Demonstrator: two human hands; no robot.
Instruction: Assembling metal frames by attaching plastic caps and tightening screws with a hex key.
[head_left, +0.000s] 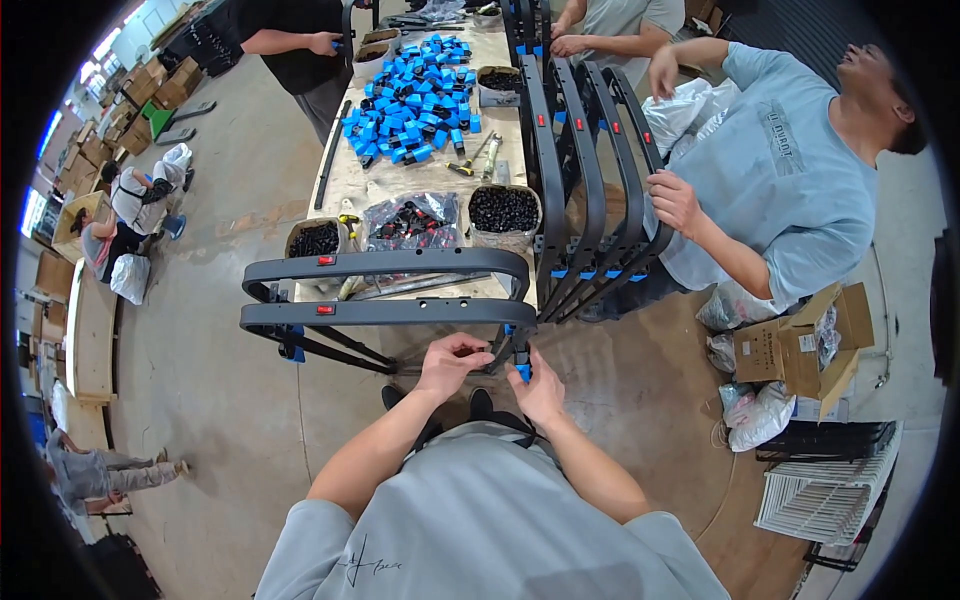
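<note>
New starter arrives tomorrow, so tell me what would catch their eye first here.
The heap of blue parts at the far end of the table stands out most. Nearer, two dark grey frames lie across the table's near edge, and both hands, left and right, work at a blue clip on the front one. To the right, a row of like frames stands upright beside a co-worker.

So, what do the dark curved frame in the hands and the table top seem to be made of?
Curved frame: likely moulded plastic or coated metal; matte dark grey, smooth, with a small red mark. Table top: probably plywood or board; pale, dull, scuffed surface.
</note>
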